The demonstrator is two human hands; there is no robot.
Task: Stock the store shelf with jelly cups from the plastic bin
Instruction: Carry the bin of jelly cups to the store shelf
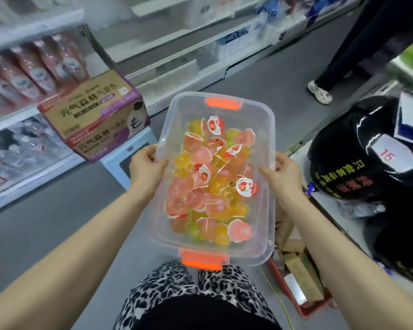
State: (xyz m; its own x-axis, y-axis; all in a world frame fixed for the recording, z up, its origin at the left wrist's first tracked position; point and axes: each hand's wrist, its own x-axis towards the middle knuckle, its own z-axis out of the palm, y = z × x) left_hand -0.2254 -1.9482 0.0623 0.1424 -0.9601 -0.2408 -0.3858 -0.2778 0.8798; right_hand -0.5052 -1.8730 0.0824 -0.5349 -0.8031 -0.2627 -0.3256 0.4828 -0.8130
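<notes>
Jelly cups point(210, 179), pink, orange and yellow-green, lie loose in a clear plastic bin point(270, 129) carried above the aisle floor, with none shelved yet.

Left hand point(146, 166) is curled over the left long rim. Right hand point(284, 173) grips the right rim opposite.

Judgement: keep the bin level so the cups don't slide endward.

Containers:
- Closed drinks carton point(93, 115) at left, contents unseen.
- Bin lidless, cups a few deep.
- Red tray point(305, 313) at right holds long flat boxes.
</notes>
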